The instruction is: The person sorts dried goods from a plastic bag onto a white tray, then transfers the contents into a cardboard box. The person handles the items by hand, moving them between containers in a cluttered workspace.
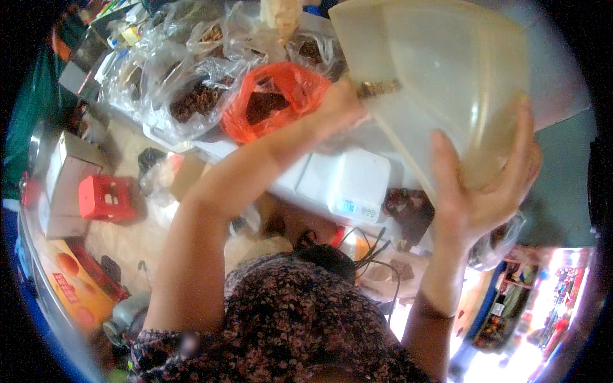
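My right hand (483, 191) grips a large translucent plastic container (445, 57) from below, thumb on one side and fingers on the other. The container is raised and tilted at the upper right. My left hand (346, 106) is blurred at the container's near-left rim; its fingers are partly hidden. Just past it shows a brown, grainy thing (380, 87), too unclear to name. A red plastic bag (282, 76) with dark contents lies open beside my left hand. Below the container, a white digital scale (361, 179) with a lit display rests on a white surface.
Several clear plastic bags (191, 95) of brown dried goods crowd the upper left. On the floor stand a red plastic stool (107, 198) and a white box (72, 182). A yellow-orange carton (72, 287) lies at lower left. Black cables (383, 253) hang near my body.
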`<action>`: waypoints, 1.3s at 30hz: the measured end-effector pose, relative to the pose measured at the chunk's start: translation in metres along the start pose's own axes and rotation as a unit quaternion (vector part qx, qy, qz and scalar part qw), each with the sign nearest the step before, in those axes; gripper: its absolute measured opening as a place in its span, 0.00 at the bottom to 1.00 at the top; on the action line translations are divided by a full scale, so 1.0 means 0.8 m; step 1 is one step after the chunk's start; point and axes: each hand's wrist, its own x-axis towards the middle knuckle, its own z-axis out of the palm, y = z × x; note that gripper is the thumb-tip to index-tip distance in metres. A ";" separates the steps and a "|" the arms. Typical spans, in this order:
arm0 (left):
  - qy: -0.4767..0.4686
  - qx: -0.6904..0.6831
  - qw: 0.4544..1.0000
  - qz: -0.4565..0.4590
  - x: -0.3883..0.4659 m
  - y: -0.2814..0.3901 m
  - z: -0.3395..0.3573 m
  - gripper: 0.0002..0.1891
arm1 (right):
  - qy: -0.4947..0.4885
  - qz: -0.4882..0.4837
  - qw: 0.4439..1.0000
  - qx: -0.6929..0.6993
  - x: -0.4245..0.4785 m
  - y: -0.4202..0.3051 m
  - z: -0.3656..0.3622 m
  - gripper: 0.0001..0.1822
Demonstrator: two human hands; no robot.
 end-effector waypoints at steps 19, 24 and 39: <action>0.068 0.073 0.985 0.138 0.023 -0.043 0.007 0.24 | -0.014 -0.011 1.000 -0.010 0.005 -0.013 -0.001 0.43; 0.024 0.055 0.997 0.054 -0.003 -0.015 -0.008 0.22 | -0.022 -0.021 0.999 -0.009 0.003 -0.014 0.000 0.44; 0.042 0.026 0.997 0.067 -0.006 -0.005 -0.014 0.19 | -0.034 -0.040 0.998 -0.041 0.003 -0.027 -0.001 0.44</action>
